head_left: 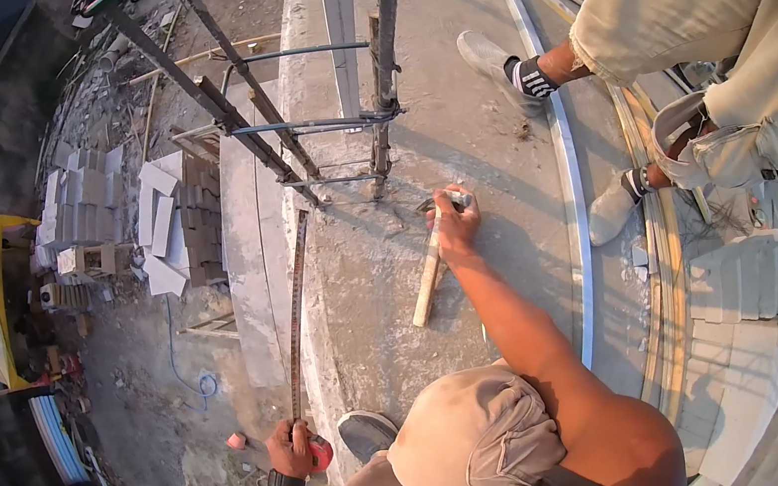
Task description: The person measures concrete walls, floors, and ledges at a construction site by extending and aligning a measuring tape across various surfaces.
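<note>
Low at the left edge of the concrete slab (380,315), my left hand (288,449) grips a red tape measure (320,454). Its pulled-out blade (297,327) runs along the slab's edge up to the foot of a rebar column (271,125). My right hand (456,225) is closed around the head end of a hammer, just below and right of the column. The hammer's wooden handle (429,287) slants down to the left over the slab. Most of the hammer's head is hidden by my fingers.
Another person's legs (666,10) are at the right, beside a long pale metal bar (574,215). Timber strips (669,302) and stacked blocks (757,279) lie beyond. Left of the slab edge, the lower ground holds block piles (179,214) and a blue hose (205,384).
</note>
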Demonstrator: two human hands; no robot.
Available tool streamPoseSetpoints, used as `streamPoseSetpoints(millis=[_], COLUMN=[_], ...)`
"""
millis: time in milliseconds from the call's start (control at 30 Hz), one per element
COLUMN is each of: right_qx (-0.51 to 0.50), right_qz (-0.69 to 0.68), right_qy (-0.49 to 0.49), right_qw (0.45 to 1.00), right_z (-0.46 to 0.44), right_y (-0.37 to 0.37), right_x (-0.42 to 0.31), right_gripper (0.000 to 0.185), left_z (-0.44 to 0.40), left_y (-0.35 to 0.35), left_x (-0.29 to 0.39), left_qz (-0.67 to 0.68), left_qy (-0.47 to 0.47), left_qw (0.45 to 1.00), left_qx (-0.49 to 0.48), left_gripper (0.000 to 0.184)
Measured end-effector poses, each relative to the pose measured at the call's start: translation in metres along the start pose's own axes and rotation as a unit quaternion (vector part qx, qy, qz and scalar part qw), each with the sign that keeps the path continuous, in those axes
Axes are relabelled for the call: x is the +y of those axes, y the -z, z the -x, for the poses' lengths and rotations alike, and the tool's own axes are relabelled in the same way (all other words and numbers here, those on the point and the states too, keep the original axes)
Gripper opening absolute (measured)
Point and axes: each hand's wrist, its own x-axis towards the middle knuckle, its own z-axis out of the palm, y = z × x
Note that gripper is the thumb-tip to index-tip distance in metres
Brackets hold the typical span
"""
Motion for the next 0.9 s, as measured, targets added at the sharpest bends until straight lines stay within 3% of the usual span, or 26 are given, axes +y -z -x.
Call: streamPoseSetpoints(millis=[333, 467, 533, 567, 600, 667, 700, 767, 900], right_qx=[0.005, -0.055, -0.061, -0.063, -0.050, -0.046, -0.064, -0.075, -0.081], right_qz=[0.089, 0.168, 0.256, 0.252, 0.280, 0.311, 0.252, 0.207, 0.099], right_qy=[0.021, 0.047, 0.169, 0.176, 0.273, 0.352, 0.237, 0.135, 0.064], right_qw=[0.996, 0.983, 0.950, 0.950, 0.919, 0.882, 0.936, 0.966, 0.990], right_z=[0.008, -0.007, -0.019, -0.033, -0.050, -0.042, -0.030, -0.029, -0.014], right_y=[-0.009, -0.009, -0.001, -0.003, -0.001, 0.012, 0.012, 0.007, 0.004], right_x=[-0.002, 0.020, 0.039, 0.048, 0.068, 0.079, 0.059, 0.042, 0.017], right_gripper=[0.029, 0.026, 0.026, 0.026, 0.026, 0.025, 0.026, 0.026, 0.026], left_z=[-0.015, -0.026, -0.024, -0.029, -0.032, -0.038, -0.041, -0.042, -0.031], left_y=[-0.007, -0.007, -0.006, -0.010, -0.013, -0.019, -0.022, -0.026, -0.027], left_x=[0.006, 0.005, 0.004, 0.007, 0.007, 0.007, 0.012, 0.014, 0.024], left_qz=[0.013, -0.025, -0.030, -0.009, 0.011, -0.008, -0.023, -0.031, -0.063], left_qy=[-0.020, -0.043, -0.046, -0.050, -0.050, -0.029, -0.058, -0.071, -0.098], left_qw=[0.999, 0.994, 0.992, 0.993, 0.993, 0.993, 0.992, 0.992, 0.991], left_qx=[-0.048, -0.093, -0.113, -0.109, -0.105, -0.114, -0.109, -0.098, -0.069], left_gripper=[0.025, 0.024, 0.024, 0.024, 0.023, 0.022, 0.022, 0.022, 0.022])
